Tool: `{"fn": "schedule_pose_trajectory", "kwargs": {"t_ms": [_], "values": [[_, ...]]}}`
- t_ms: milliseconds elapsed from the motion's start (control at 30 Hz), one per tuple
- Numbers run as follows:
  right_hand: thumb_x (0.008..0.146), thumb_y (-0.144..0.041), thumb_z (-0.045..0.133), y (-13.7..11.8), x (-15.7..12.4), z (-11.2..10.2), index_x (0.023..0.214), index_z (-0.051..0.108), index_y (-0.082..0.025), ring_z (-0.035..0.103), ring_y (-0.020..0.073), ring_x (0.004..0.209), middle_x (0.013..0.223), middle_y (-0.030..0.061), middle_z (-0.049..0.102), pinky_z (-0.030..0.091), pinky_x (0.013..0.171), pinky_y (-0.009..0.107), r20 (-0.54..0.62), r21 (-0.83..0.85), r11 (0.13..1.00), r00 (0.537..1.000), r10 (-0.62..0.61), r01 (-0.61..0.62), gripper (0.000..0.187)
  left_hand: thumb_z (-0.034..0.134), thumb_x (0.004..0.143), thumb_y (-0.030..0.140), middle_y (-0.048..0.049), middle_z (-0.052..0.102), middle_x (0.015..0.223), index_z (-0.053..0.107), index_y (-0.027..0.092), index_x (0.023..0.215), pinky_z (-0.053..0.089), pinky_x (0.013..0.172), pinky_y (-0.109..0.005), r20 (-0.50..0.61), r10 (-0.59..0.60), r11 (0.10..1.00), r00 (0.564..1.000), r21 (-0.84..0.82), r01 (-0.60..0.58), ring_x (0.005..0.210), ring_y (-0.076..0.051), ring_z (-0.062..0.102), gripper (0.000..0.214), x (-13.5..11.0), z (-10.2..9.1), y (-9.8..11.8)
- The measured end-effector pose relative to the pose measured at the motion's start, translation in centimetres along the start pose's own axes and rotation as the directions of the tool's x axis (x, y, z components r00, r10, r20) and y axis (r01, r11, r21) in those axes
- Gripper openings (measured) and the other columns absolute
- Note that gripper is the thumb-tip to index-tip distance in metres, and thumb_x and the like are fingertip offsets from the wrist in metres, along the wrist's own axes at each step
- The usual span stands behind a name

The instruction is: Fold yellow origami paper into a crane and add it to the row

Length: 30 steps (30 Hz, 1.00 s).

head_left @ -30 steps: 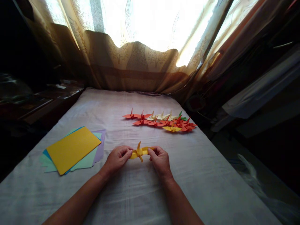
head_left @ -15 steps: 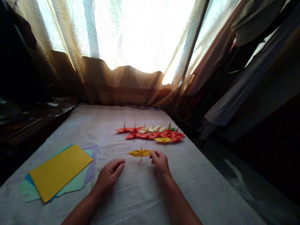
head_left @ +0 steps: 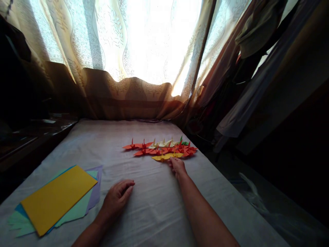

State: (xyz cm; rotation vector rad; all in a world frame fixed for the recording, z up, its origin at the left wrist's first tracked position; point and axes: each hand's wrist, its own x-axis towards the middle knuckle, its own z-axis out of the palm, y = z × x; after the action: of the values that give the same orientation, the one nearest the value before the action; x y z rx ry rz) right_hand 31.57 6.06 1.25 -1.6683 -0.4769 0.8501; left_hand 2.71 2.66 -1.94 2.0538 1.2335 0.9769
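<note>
Adding second yellow crane (head_left: 161, 158) in front of red cranes (head_left: 167, 150); group grows. Right hand (head_left: 178, 167): pinch unclear; left hand (head_left: 117, 196): fingers parted, empty.

Strong backlight through curtain (head_left: 110, 31), centre blown out. Both sides near-black. Sheet (head_left: 149, 202) dim, greyish, soft shadows. Paper cranes (head_left: 168, 150) soft on detail. Wide-angle stretch at edges.

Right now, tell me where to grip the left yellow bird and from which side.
Likely the left yellow bird by its left wing, from the near left: it juts outward, with the right side crowded by the other yellow bird and the right hand.
</note>
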Motion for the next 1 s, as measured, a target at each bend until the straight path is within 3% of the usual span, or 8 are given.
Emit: {"fn": "schedule_pose_trajectory", "kwargs": {"t_ms": [267,367,500,600,1000], "values": [[0.083,-0.03,0.066,1.1,-1.1,-0.2,0.073,0.064,-0.015,0.055,0.0072,0.045,0.074,0.0037,0.072,0.026,0.036,0.016,0.101,-0.114,0.993,0.994,0.03,-0.018,0.018,0.053,0.085,0.039,-0.0029,0.077,0.099,0.076,0.026,0.091,0.057,0.09,-0.039,0.008,0.04,0.999,0.999,0.028,-0.04,0.095,-0.024,0.072,0.027,0.0,0.1,-0.1],[0.091,-0.032,0.06,1.2,-0.6,0.2,0.075,0.066,-0.013,0.057,0.0079,0.05,0.076,0.0049,0.071,0.035,0.042,0.017,0.127,-0.205,0.978,0.99,0.054,-0.027,0.025,0.052,0.085,0.039,-0.0037,0.077,0.1,0.076,0.026,0.091,0.057,0.09,-0.04,0.012,0.041,0.998,0.999,0.038,-0.041,0.096,-0.024,0.072,0.028,0.0,0.1,0.0],[0.095,-0.035,0.06,1.0,0.5,0.9,0.108,0.065,-0.012,0.066,0.0177,0.087,0.108,0.0093,0.067,0.056,0.073,0.032,0.165,-0.304,0.951,0.98,0.112,-0.058,0.026,0.053,0.084,0.039,-0.0037,0.077,0.101,0.076,0.026,0.091,0.056,0.092,-0.04,0.019,0.036,0.999,0.999,0.038,-0.037,0.097,-0.024,0.072,0.027,-0.1,0.0,0.0],[0.095,-0.037,0.061,0.9,1.1,1.1,0.126,0.057,-0.018,0.062,0.0221,0.106,0.126,0.0085,0.059,0.055,0.089,0.044,0.183,-0.33,0.942,0.974,0.131,-0.065,0.036,0.053,0.084,0.038,-0.0031,0.078,0.101,0.076,0.027,0.091,0.056,0.093,-0.04,0.027,0.033,0.998,0.999,0.043,-0.035,0.097,-0.024,0.072,0.027,-0.1,0.0,0.1],[0.096,-0.037,0.06,0.2,1.8,1.0,0.125,0.058,-0.019,0.062,0.0216,0.105,0.127,0.0088,0.059,0.055,0.088,0.042,0.239,-0.383,0.922,0.958,0.156,-0.054,0.034,0.052,0.085,0.04,-0.0047,0.077,0.102,0.076,0.027,0.091,0.055,0.093,-0.041,0.029,0.044,0.998,0.999,0.048,-0.046,0.098,-0.024,0.071,0.029,-0.1,0.2,-0.1]]}}
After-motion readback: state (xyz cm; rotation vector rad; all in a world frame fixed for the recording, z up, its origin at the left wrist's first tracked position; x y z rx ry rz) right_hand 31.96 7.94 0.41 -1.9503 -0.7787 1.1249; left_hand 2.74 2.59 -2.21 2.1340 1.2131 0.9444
